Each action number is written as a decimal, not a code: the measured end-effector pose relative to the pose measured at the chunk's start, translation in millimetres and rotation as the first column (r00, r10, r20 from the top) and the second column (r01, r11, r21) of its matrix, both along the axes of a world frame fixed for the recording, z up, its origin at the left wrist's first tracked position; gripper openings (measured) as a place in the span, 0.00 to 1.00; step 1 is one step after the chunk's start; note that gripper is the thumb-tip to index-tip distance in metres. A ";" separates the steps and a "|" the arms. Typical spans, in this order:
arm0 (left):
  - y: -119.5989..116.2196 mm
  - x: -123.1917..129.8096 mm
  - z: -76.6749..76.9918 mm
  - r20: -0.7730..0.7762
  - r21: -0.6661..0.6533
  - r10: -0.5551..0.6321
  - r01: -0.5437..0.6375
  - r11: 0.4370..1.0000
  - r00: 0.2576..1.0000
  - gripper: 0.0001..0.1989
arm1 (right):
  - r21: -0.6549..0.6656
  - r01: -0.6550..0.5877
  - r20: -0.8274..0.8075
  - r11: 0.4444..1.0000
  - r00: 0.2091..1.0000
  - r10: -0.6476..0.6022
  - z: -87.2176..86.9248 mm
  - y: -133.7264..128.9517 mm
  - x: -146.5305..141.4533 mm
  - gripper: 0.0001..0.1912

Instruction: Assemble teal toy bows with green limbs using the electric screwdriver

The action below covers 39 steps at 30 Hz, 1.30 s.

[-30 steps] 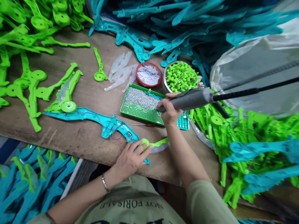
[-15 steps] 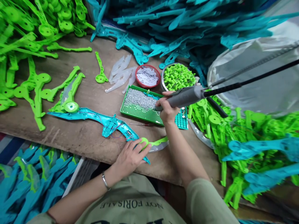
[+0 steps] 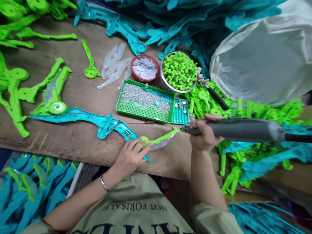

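A blue curved plastic frame (image 3: 83,116) with thin wires lies across the table near its front edge. My left hand (image 3: 130,154) presses on its right end, fingers spread over the round joint of a green arm (image 3: 162,139) with a clear blade-shaped piece (image 3: 163,144) along it. My right hand (image 3: 203,133) is wrapped round a grey power screwdriver (image 3: 241,129), held nearly level. The driver's tip is at the outer end of the green arm. At the frame's left end sits another green arm (image 3: 59,87) with a clear piece.
Behind the frame are a green screw tray (image 3: 138,113), a small blue tray (image 3: 180,117), a red basket (image 3: 133,66) of white pieces and a metal bowl (image 3: 168,86) of green parts. Green parts (image 3: 234,175) heap at right. A white-lined container (image 3: 219,70) stands behind.
My right hand has moved the screwdriver from over the screw tray rightward and toward me, to the green arm's outer end. The view has shifted slightly. My left hand stays on the joint.
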State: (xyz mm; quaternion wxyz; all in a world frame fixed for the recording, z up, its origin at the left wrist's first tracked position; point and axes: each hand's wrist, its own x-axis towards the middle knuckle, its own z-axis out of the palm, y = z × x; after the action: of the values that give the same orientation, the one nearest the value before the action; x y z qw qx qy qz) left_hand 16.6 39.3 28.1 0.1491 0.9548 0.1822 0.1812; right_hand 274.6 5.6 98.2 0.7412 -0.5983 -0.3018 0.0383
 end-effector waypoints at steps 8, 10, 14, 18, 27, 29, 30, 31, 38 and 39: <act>2.1 1.1 0.5 0.022 0.028 0.010 -0.011 1.000 1.000 0.30 | -0.037 0.022 0.001 0.999 1.000 -0.022 -17.5 -7.8 13.6 0.11; 2.1 1.6 1.0 0.024 0.033 0.009 -0.010 0.999 1.000 0.30 | -0.036 0.023 0.003 0.999 1.000 -0.023 -21.1 -8.0 14.8 0.11; 1.9 3.0 1.3 0.041 0.050 0.015 -0.017 0.999 0.999 0.29 | -0.050 -0.021 -0.001 0.999 1.000 0.021 -27.7 -8.0 17.8 0.12; 1.8 3.7 3.6 0.023 0.057 0.023 -0.024 0.998 0.999 0.27 | -0.073 -0.155 0.001 0.985 0.988 0.155 -30.3 -7.6 20.9 0.12; 3.0 2.8 3.6 0.001 0.047 0.003 -0.003 0.999 1.000 0.31 | -0.179 -0.504 -0.036 0.845 0.862 0.506 -32.8 -13.9 43.2 0.12; 2.8 2.6 2.5 0.001 0.045 0.001 -0.001 0.999 1.000 0.32 | -0.197 -0.520 -0.046 0.831 0.851 0.523 -26.6 -13.2 46.0 0.13; 2.6 2.6 2.3 0.004 0.049 0.002 -0.003 0.999 1.000 0.31 | -0.200 -0.520 -0.041 0.830 0.851 0.523 -21.7 -12.5 45.7 0.14; 2.4 2.7 2.6 0.005 0.054 0.003 -0.003 0.999 1.000 0.31 | -0.195 -0.513 -0.032 0.836 0.855 0.517 -15.9 -11.6 44.3 0.15; -1.5 4.2 6.9 0.031 0.070 -0.029 0.027 0.997 0.999 0.25 | -0.136 -0.555 -0.079 0.821 0.832 0.549 10.6 -0.7 8.1 0.21; -2.7 3.0 6.4 0.048 0.069 -0.036 0.033 0.997 0.998 0.24 | -0.145 -0.556 -0.091 0.818 0.831 0.549 9.3 1.9 1.3 0.21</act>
State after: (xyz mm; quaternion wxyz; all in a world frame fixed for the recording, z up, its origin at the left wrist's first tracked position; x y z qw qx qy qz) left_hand 19.6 36.6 34.5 0.1241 0.9576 0.1558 0.2083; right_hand 275.9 7.5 107.5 0.6528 -0.5433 -0.4412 0.2898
